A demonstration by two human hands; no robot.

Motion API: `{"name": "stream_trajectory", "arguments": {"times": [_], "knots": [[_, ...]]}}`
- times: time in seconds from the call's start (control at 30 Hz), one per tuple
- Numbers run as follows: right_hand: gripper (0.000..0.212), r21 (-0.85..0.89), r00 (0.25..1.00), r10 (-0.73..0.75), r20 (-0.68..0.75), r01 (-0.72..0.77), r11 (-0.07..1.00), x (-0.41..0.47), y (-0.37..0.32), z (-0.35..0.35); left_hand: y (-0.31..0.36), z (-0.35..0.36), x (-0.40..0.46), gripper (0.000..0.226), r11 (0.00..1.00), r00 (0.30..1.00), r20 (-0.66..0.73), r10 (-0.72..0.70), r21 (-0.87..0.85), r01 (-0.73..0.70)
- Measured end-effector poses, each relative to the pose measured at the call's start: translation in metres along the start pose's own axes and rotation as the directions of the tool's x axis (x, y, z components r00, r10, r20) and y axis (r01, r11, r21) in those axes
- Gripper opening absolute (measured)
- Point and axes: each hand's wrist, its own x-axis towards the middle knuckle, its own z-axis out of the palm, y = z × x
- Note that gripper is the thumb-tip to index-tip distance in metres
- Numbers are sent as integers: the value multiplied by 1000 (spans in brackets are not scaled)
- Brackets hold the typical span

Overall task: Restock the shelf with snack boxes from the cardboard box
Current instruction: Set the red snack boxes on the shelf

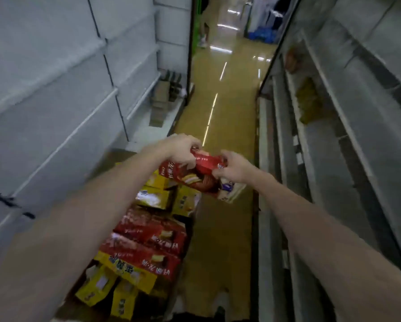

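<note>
Fingers [190,145] of both hands clamped on red snack boxes [195,173], cake pictures, white lettering

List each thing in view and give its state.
Left hand: gripping red snack boxes.
Right hand: gripping the same boxes.
Cardboard box: open, holding red and yellow boxes.
Left shelves: mostly bare.
Right shelves: mostly bare.
</note>
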Motion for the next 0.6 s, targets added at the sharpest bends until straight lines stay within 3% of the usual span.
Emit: {"name": "stream_trajectory", "arguments": {"times": [0.17,0.3,0.53,0.6], "knots": [[50,-42,994,76,-84,-80,996,-30,46,-54,61,-8,48,61,991,990,53,130,-33,-128],[68,-41,980,131,-147,-138,990,-52,81,-98,113,-17,81,62,973,972,47,230,-30,-229],[42,-31,930,176,-322,-197,980,-101,125,-201,215,-66,132,64,921,916,-98,389,13,-390],[49,-31,892,170,-420,-201,979,-114,137,-231,245,-82,142,63,900,887,-156,434,36,-434]]}}
